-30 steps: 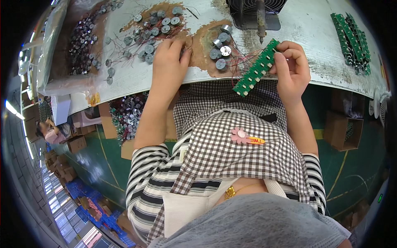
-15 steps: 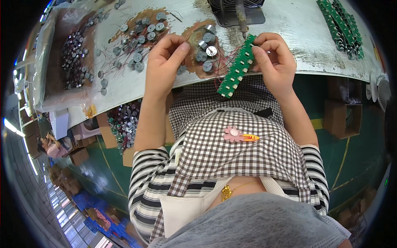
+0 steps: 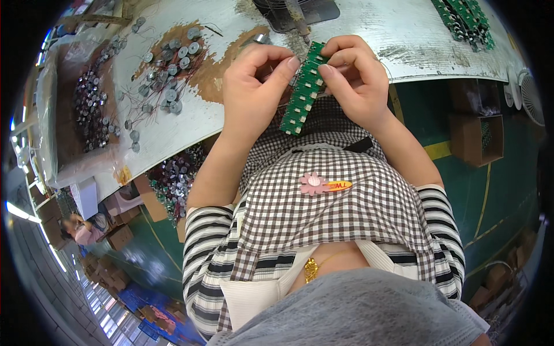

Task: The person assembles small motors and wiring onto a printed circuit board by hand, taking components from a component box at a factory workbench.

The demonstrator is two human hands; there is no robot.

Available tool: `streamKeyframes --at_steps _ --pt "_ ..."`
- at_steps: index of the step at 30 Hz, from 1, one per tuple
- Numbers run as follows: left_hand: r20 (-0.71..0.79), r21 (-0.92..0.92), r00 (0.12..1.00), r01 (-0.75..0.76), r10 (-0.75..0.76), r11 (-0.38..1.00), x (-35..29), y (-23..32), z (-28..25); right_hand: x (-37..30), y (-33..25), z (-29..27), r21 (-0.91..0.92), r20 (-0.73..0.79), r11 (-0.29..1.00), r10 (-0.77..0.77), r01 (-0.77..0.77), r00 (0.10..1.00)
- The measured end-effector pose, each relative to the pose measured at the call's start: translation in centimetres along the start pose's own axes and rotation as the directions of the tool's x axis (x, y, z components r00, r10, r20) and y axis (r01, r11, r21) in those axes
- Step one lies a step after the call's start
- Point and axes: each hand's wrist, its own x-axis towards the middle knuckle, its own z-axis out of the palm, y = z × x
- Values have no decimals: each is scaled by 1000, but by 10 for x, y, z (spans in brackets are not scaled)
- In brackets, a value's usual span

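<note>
A long green circuit board [image 3: 300, 95] with a row of small white connectors slants over the table's front edge. My right hand [image 3: 359, 81] pinches it near its upper end. Close against the board's left side is my left hand [image 3: 254, 86], thumb and fingertips pressed together; whatever is between them is too small or hidden to name. Behind that hand one small silver motor [image 3: 261, 38] shows, and the others there are covered. Several more round motors [image 3: 183, 52] with thin red wires lie scattered on the worn table to the left.
A plastic-lined box [image 3: 51, 138] full of small motors sits at the table's left. Beyond the board are a rod-like tool [image 3: 298, 22] and a dark fan [image 3: 277, 4]. Wired green boards [image 3: 466, 23] lie far right. Below stand cartons [image 3: 476, 144]; a person [image 3: 83, 230] sits farther left.
My left hand has moved right, up to the board's edge, and now covers most of the nearby motors. The board and my right hand have shifted slightly left in the picture.
</note>
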Motion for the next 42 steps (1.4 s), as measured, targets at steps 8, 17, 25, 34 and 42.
streamKeyframes --at_steps 8,17,25,34,42 --pt "53 1 998 22 -22 1000 12 -5 9 0 -4 1 3 -32 999 33 -33 999" --pt "67 -63 992 112 -108 992 17 1 9 3 -3 4 -79 -49 997 -8 4 999" --pt "68 2 995 75 -75 997 17 1 8 7 -4 3 -114 -29 993 -47 44 998" --pt "82 22 994 70 -72 997 12 0 9 -4 -4 5 26 -77 998 64 -63 995" --pt "10 -198 992 129 -130 972 8 2 13 -1 -6 7 14 -67 998 58 -57 996"
